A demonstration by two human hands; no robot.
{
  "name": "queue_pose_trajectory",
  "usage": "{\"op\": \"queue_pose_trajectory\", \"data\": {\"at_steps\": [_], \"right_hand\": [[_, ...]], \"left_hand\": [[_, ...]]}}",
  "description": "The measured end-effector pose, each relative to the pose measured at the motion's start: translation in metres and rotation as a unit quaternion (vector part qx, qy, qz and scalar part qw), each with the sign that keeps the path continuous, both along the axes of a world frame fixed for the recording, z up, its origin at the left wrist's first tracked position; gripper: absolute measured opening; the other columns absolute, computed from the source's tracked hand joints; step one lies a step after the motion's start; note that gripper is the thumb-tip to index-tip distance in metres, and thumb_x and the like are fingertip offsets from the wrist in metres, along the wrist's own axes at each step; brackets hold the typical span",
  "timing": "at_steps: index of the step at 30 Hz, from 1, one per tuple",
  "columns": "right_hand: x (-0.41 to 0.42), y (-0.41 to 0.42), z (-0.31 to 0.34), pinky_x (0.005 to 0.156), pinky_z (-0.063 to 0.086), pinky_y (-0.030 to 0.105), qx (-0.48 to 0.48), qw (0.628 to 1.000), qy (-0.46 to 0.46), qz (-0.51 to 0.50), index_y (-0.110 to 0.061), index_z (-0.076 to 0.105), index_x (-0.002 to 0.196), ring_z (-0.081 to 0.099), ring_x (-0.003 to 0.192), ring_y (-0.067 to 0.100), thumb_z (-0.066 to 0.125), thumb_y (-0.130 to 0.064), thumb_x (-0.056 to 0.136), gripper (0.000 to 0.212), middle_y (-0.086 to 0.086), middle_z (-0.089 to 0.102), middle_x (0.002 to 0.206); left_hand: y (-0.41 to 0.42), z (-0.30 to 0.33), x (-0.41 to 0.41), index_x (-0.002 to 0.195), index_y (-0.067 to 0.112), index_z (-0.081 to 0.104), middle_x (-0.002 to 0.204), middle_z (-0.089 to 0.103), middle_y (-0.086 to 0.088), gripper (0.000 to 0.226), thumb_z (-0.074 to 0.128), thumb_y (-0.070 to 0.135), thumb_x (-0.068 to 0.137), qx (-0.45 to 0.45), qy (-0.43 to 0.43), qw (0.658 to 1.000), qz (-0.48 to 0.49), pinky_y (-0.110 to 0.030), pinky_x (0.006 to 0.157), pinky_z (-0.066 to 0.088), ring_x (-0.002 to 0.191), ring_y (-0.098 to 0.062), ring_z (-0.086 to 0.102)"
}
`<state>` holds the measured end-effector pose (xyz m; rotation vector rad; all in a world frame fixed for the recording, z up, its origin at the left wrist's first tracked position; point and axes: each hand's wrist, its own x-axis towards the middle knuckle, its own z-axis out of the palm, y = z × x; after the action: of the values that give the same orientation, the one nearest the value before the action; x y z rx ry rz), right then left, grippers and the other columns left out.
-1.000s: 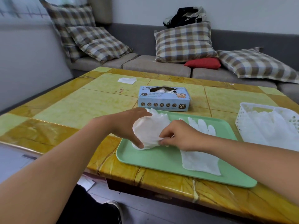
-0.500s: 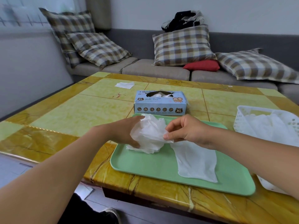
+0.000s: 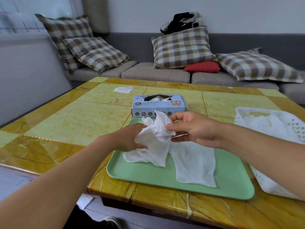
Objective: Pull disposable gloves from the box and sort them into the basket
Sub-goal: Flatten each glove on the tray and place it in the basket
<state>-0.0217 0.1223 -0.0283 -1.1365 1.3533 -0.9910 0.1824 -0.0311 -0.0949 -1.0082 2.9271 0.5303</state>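
Note:
A crumpled white glove hangs over the green tray, lifted at its top and trailing onto the tray below. My left hand grips its left side. My right hand pinches its upper right edge between thumb and fingers. A second white glove lies flat on the tray to the right. The blue glove box, marked XL, stands just behind the tray with its top opening showing white gloves. The white perforated basket at the far right holds several gloves.
A white scrap of paper lies on the yellow tiled table at the back left. A grey sofa with checked cushions and a red cushion runs behind the table. The table's front edge is close below the tray.
Both hands have raised the crumpled glove off the tray and drawn it upward. The right hand shifted right and higher, away from the flat glove.

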Motion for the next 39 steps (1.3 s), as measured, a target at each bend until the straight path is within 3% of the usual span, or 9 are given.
{"op": "queue_pose_trajectory", "data": {"at_steps": [10, 15, 19, 23, 25, 28, 33, 36, 39], "right_hand": [[-0.026, 0.02, 0.011, 0.078, 0.061, 0.03, 0.007, 0.999, -0.004, -0.036, 0.001, 0.066, 0.115, 0.068, 0.082, 0.019, 0.051, -0.006, 0.102, 0.021, 0.011, 0.069, 0.098], [-0.045, 0.021, 0.045, 0.082, 0.055, 0.034, -0.032, 0.966, -0.223, -0.127, -0.003, 0.063, 0.112, 0.065, 0.088, 0.022, 0.043, -0.01, 0.101, 0.024, 0.012, 0.067, 0.1], [-0.048, 0.029, 0.05, 0.082, 0.056, 0.033, 0.037, 0.969, -0.227, -0.09, -0.005, 0.064, 0.115, 0.063, 0.089, 0.02, 0.054, -0.028, 0.093, 0.033, 0.009, 0.067, 0.1], [-0.049, 0.04, 0.043, 0.084, 0.052, 0.035, 0.026, 0.991, -0.11, -0.069, -0.003, 0.063, 0.127, 0.061, 0.099, 0.024, 0.07, -0.028, 0.085, 0.049, 0.013, 0.066, 0.112], [-0.054, 0.044, 0.044, 0.089, 0.055, 0.037, -0.004, 0.995, -0.054, -0.084, -0.001, 0.064, 0.122, 0.066, 0.1, 0.025, 0.072, -0.009, 0.084, 0.04, 0.018, 0.068, 0.116], [-0.055, 0.046, 0.04, 0.087, 0.058, 0.036, -0.03, 0.996, -0.021, -0.085, -0.004, 0.068, 0.117, 0.071, 0.095, 0.021, 0.07, -0.003, 0.087, 0.03, 0.012, 0.073, 0.11], [-0.05, 0.048, 0.045, 0.078, 0.06, 0.033, -0.061, 0.994, -0.032, -0.085, -0.006, 0.065, 0.121, 0.07, 0.094, 0.024, 0.077, -0.003, 0.074, 0.049, 0.012, 0.074, 0.106], [-0.061, 0.048, 0.055, 0.084, 0.06, 0.035, -0.075, 0.989, -0.048, -0.121, -0.008, 0.062, 0.128, 0.071, 0.097, 0.025, 0.079, -0.004, 0.067, 0.063, 0.012, 0.074, 0.109], [-0.069, 0.057, 0.052, 0.09, 0.058, 0.032, -0.008, 0.996, -0.058, -0.072, -0.007, 0.066, 0.125, 0.07, 0.103, 0.023, 0.074, -0.008, 0.076, 0.05, 0.012, 0.072, 0.119]], "left_hand": [[-0.007, 0.001, -0.014, 0.156, 0.02, 0.025, 0.156, 0.021, -0.003, 0.078, 0.068, 0.02, 0.091, -0.001, 0.0, 0.999, 0.048, -0.037, 0.113, 0.034, 0.139, -0.028, 0.038], [-0.01, 0.003, -0.007, 0.155, 0.04, 0.023, 0.163, 0.005, 0.01, 0.082, 0.061, 0.011, 0.089, -0.047, -0.014, 0.999, -0.019, -0.046, 0.121, 0.026, 0.15, -0.022, 0.017], [-0.006, 0.017, -0.008, 0.135, 0.051, 0.049, 0.152, 0.042, 0.015, 0.075, 0.052, -0.003, 0.083, -0.009, -0.062, 0.997, -0.038, -0.039, 0.112, 0.041, 0.137, -0.012, 0.041], [0.0, 0.041, -0.01, 0.123, 0.05, 0.055, 0.141, 0.043, 0.011, 0.063, 0.06, 0.024, 0.067, 0.038, -0.08, 0.996, -0.004, -0.037, 0.11, 0.037, 0.132, -0.014, 0.038], [0.011, 0.06, -0.013, 0.133, 0.045, 0.051, 0.148, 0.034, 0.009, 0.076, 0.067, 0.046, 0.059, 0.038, -0.02, 0.999, 0.013, -0.043, 0.115, 0.029, 0.14, -0.018, 0.028], [0.05, 0.081, -0.029, 0.136, 0.046, 0.049, 0.144, 0.042, 0.018, 0.1, 0.074, 0.084, 0.047, 0.141, 0.19, 0.971, 0.022, -0.043, 0.112, 0.04, 0.131, -0.011, 0.046], [0.104, 0.084, -0.078, 0.125, 0.015, 0.064, 0.119, 0.074, -0.003, 0.053, 0.081, 0.023, 0.076, 0.357, 0.352, 0.864, -0.045, -0.035, 0.095, 0.053, 0.113, -0.02, 0.069], [0.108, 0.09, -0.086, 0.115, 0.009, 0.071, 0.111, 0.076, -0.01, 0.041, 0.077, 0.019, 0.075, 0.377, 0.421, 0.825, 0.0, -0.045, 0.09, 0.058, 0.104, -0.03, 0.072], [0.108, 0.09, -0.084, 0.105, 0.007, 0.07, 0.102, 0.075, -0.009, 0.03, 0.072, 0.023, 0.08, 0.4, 0.439, 0.805, 0.001, -0.039, 0.078, 0.056, 0.089, -0.025, 0.071]]}}
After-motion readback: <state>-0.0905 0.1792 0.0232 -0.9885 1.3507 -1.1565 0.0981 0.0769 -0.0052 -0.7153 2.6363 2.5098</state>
